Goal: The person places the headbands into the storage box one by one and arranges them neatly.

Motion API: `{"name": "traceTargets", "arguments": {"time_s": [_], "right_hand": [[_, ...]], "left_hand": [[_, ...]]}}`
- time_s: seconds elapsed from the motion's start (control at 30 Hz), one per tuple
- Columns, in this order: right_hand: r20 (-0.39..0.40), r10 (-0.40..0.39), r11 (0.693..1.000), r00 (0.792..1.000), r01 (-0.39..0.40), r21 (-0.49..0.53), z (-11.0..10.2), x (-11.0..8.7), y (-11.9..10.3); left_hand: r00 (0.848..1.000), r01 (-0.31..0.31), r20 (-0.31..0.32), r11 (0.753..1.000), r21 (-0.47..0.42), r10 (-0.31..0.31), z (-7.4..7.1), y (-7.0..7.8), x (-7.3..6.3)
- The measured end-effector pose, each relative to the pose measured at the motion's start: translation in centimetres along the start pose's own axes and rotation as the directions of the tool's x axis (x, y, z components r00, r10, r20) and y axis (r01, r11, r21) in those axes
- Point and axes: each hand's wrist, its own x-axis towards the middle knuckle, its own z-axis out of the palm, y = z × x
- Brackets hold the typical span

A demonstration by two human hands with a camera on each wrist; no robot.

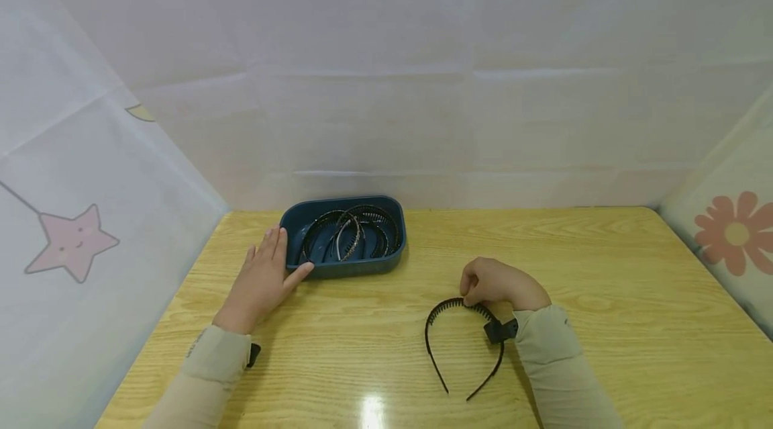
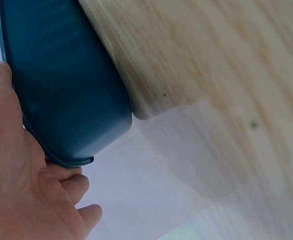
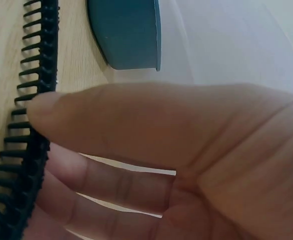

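A black toothed headband (image 1: 443, 306) is at the right-centre of the table, its two ends pointing toward me. My right hand (image 1: 498, 283) pinches the top of its arch between thumb and fingers; the right wrist view shows the thumb (image 3: 86, 107) on the comb teeth. The blue bin (image 1: 347, 269) stands near the table's back edge and holds several dark headbands (image 1: 368, 211), some with a glittery finish. My left hand (image 1: 260, 278) rests against the bin's left end, fingers extended along the rim and thumb at the front corner.
The wood-grain table (image 1: 634, 281) runs to a white cloth backdrop (image 1: 386, 133). Printed side cloths bear a pink star (image 1: 72, 241) on the left and an orange flower (image 1: 737, 234) on the right. A black wrist camera (image 1: 500, 331) partly covers the headband's right arm.
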Motion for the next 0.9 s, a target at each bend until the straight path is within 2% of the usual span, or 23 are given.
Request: {"name": "traceTargets", "arguments": {"time_s": [0.23,0.4,0.53,0.73,0.9], "right_hand": [[-0.014,-0.048,0.998,0.999,0.047,-0.05,-0.11,-0.12,-0.34],[-0.046,-0.048,0.997,0.998,0.045,-0.067,-0.19,-0.08,-0.5],[-0.071,-0.076,0.994,0.995,0.071,-0.083,-0.26,0.13,-0.27],[-0.126,-0.129,0.99,0.984,0.121,-0.071,-0.34,0.57,0.03],[-0.174,-0.139,0.99,0.975,0.135,-0.036,-0.42,0.73,0.01]], "left_hand": [[1.0,-0.001,0.0,1.0,-0.001,0.001,0.08,-0.09,0.12],[1.0,0.002,0.001,1.0,0.003,-0.002,0.12,-0.12,0.08],[1.0,0.004,0.003,1.0,0.004,-0.004,0.05,-0.04,0.14],[1.0,0.005,0.006,1.0,0.002,-0.005,-0.04,0.04,0.1],[1.0,-0.003,-0.001,1.0,-0.002,0.003,0.14,-0.08,0.08]]}}
